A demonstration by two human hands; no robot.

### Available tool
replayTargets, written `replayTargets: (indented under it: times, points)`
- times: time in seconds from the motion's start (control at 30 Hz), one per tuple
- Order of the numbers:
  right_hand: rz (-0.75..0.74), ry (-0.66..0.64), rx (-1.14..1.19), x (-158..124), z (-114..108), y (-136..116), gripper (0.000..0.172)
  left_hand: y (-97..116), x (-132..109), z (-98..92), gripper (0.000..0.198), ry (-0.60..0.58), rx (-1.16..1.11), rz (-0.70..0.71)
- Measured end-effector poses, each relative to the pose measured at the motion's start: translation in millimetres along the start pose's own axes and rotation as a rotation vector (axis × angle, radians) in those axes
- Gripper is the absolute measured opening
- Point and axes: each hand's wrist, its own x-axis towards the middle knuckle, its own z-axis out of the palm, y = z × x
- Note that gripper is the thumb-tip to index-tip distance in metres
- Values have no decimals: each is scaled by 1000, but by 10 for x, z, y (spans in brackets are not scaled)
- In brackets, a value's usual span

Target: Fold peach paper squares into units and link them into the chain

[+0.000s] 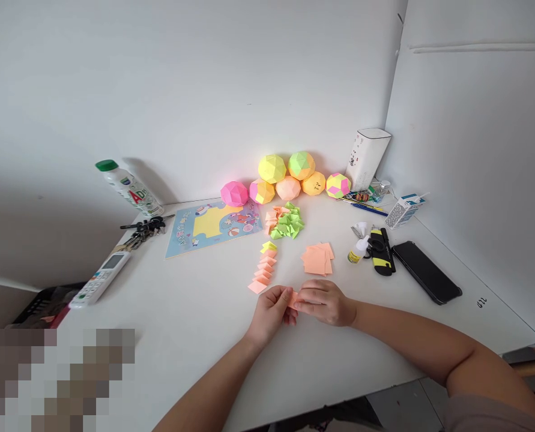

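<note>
Between my two hands is a small piece of peach paper (294,299), mostly covered by my fingers. My left hand (271,309) pinches its left side, thumb on top. From the right, my right hand (326,302) grips the other side with fingers pressed together. Just beyond my left hand runs a row of folded peach paper pieces (263,273), with a yellow folded piece (269,246) at its far end. Flat peach paper squares (317,259) lie in a loose stack beyond my right hand. Farther back sits a pile of green folded pieces (289,223) with some peach ones.
Several faceted paper balls (272,168) line the wall. Leftward are a blue picture board (181,234), a bottle (129,189), keys (145,228) and a remote (100,279). Rightward are a glue bottle (358,249), a yellow-black cutter (381,261), a phone (427,271) and a carton (405,210).
</note>
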Motion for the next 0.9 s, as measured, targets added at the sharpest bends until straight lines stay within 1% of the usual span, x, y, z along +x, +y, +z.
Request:
replayTargets:
  times: [0.1,0.2,0.33,0.4,0.47,0.6,0.7,0.83,0.9]
  points:
    - [-2,-50,-16,-22,-2,11,15,-11,-15,26,39,36,38,20]
    - [-14,-70,-26,-7,-9,2,15,-45,-36,36,37,62,102,28]
    - [52,-76,15,19,0,-20,18,-76,-49,29,34,106,199,107]
    - [88,-80,50,19,13,-22,20,-68,-39,20,31,110,172,111]
    - [113,-75,73,14,24,-16,21,-50,-25,14,30,104,102,85]
    - [180,-58,87,13,32,4,21,-20,-9,19,39,66,-54,12]
    - [234,-56,134,16,35,15,19,-29,-10,31,40,44,-107,-11]
    - [362,-51,256,7,56,28,16,-78,-3,25,37,35,-109,-5]
    - [456,-39,331,4,65,34,16,-103,8,12,36,11,-112,-1]
